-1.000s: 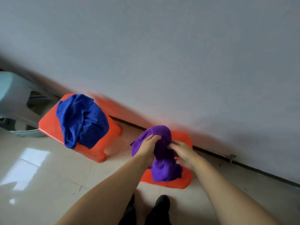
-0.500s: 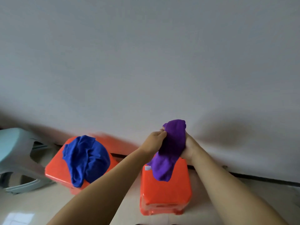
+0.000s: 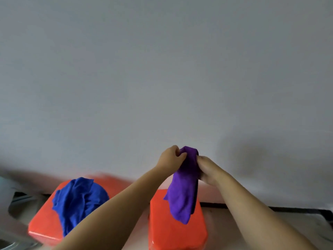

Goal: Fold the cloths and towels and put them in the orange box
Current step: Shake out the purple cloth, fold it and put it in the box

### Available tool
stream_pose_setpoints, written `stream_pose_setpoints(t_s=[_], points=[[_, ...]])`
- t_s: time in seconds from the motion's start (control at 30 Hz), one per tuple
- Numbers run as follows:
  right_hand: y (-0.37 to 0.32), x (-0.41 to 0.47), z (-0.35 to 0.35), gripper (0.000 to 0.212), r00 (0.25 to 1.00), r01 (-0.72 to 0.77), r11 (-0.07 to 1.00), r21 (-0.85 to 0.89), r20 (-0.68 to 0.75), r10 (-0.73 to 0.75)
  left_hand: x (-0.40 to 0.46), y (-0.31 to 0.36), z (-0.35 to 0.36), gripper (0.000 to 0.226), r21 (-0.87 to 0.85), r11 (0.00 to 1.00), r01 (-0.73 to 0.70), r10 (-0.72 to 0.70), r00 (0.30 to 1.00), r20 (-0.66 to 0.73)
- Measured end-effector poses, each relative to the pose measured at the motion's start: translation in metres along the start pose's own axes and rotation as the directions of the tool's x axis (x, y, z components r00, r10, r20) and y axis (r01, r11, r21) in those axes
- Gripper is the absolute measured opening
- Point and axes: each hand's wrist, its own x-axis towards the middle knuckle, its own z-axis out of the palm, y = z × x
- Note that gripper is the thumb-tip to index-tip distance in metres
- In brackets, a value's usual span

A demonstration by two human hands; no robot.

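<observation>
- Purple cloth (image 3: 183, 188) held up before a grey wall (image 3: 162, 69), at 6 o'clock low in the view, bunched at the top and hanging down in a loose tail.
- Left hand (image 3: 171, 158) at the cloth's upper left, fingers (image 3: 181, 156) curled and gripping the bunched top.
- Right hand (image 3: 209, 168) at the cloth's upper right, fingers closed on the fabric, pinching it just below the top.
- Both forearms raised from the bottom edge, meeting at the cloth.
- Orange box (image 3: 176, 235) directly below the hanging tail, at 6 o'clock, on the floor (image 3: 297, 224) by the wall; cloth tip in front of the box's top, contact impossible to tell.
- Second orange box (image 3: 43, 226) at 7 o'clock, well apart to the left, partly hidden by the left forearm.
- Blue cloth (image 3: 79, 199) crumpled in a heap on top of that second box, one end draping over its near side.
- Pale chair (image 3: 7, 188) at 8 o'clock, cut by the left edge, blurred.
- Dark skirting (image 3: 252, 207) along the foot of the wall at 4 o'clock.
</observation>
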Motion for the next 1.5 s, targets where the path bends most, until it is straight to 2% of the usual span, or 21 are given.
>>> stream_pose_setpoints(t_s=[0.03, 0.1, 0.17, 0.27, 0.37, 0.4, 0.47, 0.53, 0.6, 0.67, 0.8, 0.87, 0.97, 1.07, 1.17, 1.23, 1.3, 1.33, 1.4, 1.43, 1.5], points=[[0.000, -0.001, -0.004, 0.018, 1.000, 0.008, 0.999, -0.031, -0.015, -0.009, 0.002, 0.003, -0.002, 0.024, -0.037, 0.999, 0.009, -0.009, 1.000, 0.009], [-0.004, -0.006, -0.012, 0.012, 1.000, 0.027, 0.999, -0.038, -0.005, -0.027, 0.007, 0.008, -0.006, 0.027, -0.246, 0.967, 0.063, -0.053, 0.998, 0.046], [-0.007, -0.007, -0.019, 0.020, 0.998, 0.046, 0.999, 0.013, 0.038, -0.046, 0.009, 0.011, -0.010, 0.028, -0.469, 0.875, 0.119, -0.080, 0.991, 0.103], [-0.013, -0.011, -0.023, 0.037, 0.996, 0.031, 0.999, 0.043, 0.083, -0.034, 0.011, 0.014, -0.014, 0.023, -0.590, 0.794, 0.147, -0.072, 0.986, 0.149], [-0.017, -0.013, -0.027, 0.048, 0.992, 0.012, 0.997, 0.079, 0.122, -0.022, 0.012, 0.020, -0.018, 0.028, -0.678, 0.717, 0.164, -0.028, 0.978, 0.207], [-0.019, -0.015, -0.027, 0.048, 0.990, 0.014, 0.992, 0.124, 0.138, -0.032, 0.013, 0.022, -0.020, 0.028, -0.681, 0.712, 0.170, -0.017, 0.974, 0.225], [-0.022, -0.016, -0.029, 0.043, 0.988, 0.031, 0.985, 0.170, 0.147, -0.056, 0.012, 0.027, -0.023, 0.026, -0.603, 0.782, 0.160, -0.004, 0.968, 0.251], [-0.023, -0.019, -0.028, 0.039, 0.986, 0.040, 0.979, 0.198, 0.153, -0.071, 0.009, 0.032, -0.024, 0.027, -0.424, 0.899, 0.111, 0.014, 0.960, 0.280], [-0.022, -0.019, -0.027, 0.039, 0.986, 0.036, 0.960, 0.276, 0.147, -0.080, 0.007, 0.038, -0.020, 0.025, -0.241, 0.970, 0.038, 0.033, 0.959, 0.282], [-0.019, -0.017, -0.028, 0.040, 0.986, 0.029, 0.928, 0.370, 0.141, -0.088, 0.005, 0.045, -0.017, 0.022, -0.186, 0.982, -0.031, 0.068, 0.979, 0.194], [-0.019, -0.022, -0.025, 0.038, 0.983, 0.056, 0.835, 0.548, 0.114, -0.141, 0.007, 0.061, -0.021, 0.021, -0.220, 0.966, -0.138, 0.131, 0.990, -0.048], [-0.021, -0.023, -0.028, 0.023, 0.986, 0.090, 0.766, 0.637, 0.054, -0.160, 0.012, 0.068, -0.028, 0.023, -0.406, 0.906, -0.123, 0.075, 0.988, -0.132], [-0.016, -0.019, -0.045, 0.015, 0.990, 0.096, 0.687, 0.721, 0.000, -0.139, 0.022, 0.070, -0.046, 0.023, -0.716, 0.695, -0.074, -0.072, 0.983, -0.171], [-0.014, -0.024, -0.063, 0.007, 0.986, 0.125, 0.721, 0.681, -0.001, -0.169, 0.033, 0.055, -0.060, 0.021, -0.797, 0.602, -0.038, -0.127, 0.982, -0.142], [-0.015, -0.027, -0.081, 0.024, 0.984, 0.161, 0.738, 0.656, -0.049, -0.171, 0.041, 0.037, -0.067, 0.014, -0.889, 0.457, 0.022, -0.190, 0.979, -0.074], [-0.016, -0.022, -0.095, 0.035, 0.987, 0.162, 0.727, 0.667, -0.117, -0.112, 0.043, 0.026, -0.070, 0.013, -0.945, 0.317, 0.075, -0.235, 0.972, -0.001], [-0.022, -0.016, -0.109, 0.039, 0.978, 0.171, 0.762, 0.625, -0.202, -0.053, 0.045, 0.018, -0.074, 0.013, -0.972, 0.206, 0.109, -0.253, 0.966, 0.055], [-0.025, -0.013, -0.114, 0.040, 0.973, 0.176, 0.783, 0.597, -0.227, -0.045, 0.046, 0.015, -0.077, 0.013, -0.977, 0.173, 0.126, -0.263, 0.962, 0.077], [-0.034, -0.009, -0.123, 0.043, 0.972, 0.172, 0.824, 0.539, -0.227, -0.054, 0.048, 0.007, -0.084, 0.013, -0.972, 0.169, 0.161, -0.291, 0.951, 0.107], [-0.040, -0.008, -0.126, 0.040, 0.973, 0.164, 0.862, 0.479, -0.223, -0.061, 0.049, 0.004, -0.087, 0.013, -0.965, 0.196, 0.175, -0.306, 0.946, 0.110], [-0.051, -0.007, -0.130, 0.021, 0.960, 0.155, 0.955, 0.254, -0.267, -0.085, 0.052, -0.002, -0.094, 0.009, -0.946, 0.257, 0.198, -0.342, 0.934, 0.103]])
